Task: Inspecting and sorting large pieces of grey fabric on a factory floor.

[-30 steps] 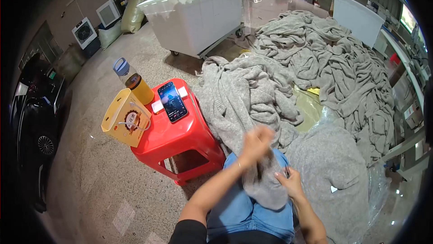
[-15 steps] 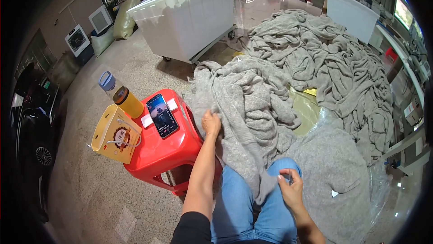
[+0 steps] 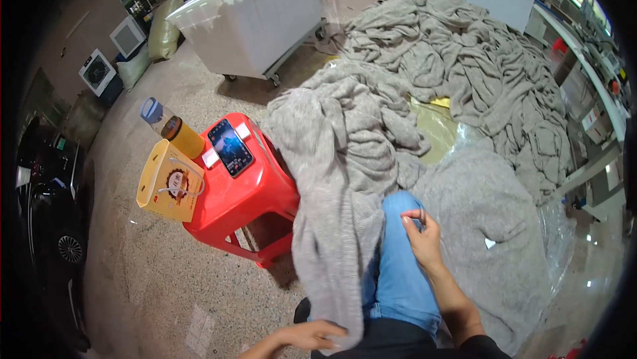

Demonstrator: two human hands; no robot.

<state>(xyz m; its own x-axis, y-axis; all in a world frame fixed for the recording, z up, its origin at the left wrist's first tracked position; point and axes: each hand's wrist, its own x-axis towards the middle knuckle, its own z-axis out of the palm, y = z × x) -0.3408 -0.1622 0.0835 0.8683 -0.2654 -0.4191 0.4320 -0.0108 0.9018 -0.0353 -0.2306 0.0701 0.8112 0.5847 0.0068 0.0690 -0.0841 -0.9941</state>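
A long strip of grey knit fabric (image 3: 325,226) is stretched from the heap in front of me down over my left thigh. Its near end is in my left hand (image 3: 317,335), low in the picture by my left hip, with the fingers closed on the cloth. My right hand (image 3: 424,243) rests above my right knee, thumb and forefinger drawn together. Anything in that pinch is too small to make out. Beside my right leg lies a bundle of the same grey cloth (image 3: 478,226) with a small white tag (image 3: 490,243).
At my left, a red plastic stool (image 3: 245,203) bears a phone (image 3: 230,147), a yellow paper bag (image 3: 171,183) and a yellow-and-black bottle (image 3: 183,137). Beyond stand a white wheeled bin (image 3: 255,27) and a large grey fabric pile (image 3: 458,60). A table (image 3: 584,67) runs along the right.
My left hand has drawn the fabric from beside the stool back toward my left hip, so the strip now covers my left thigh. The right hand stays near the knee.
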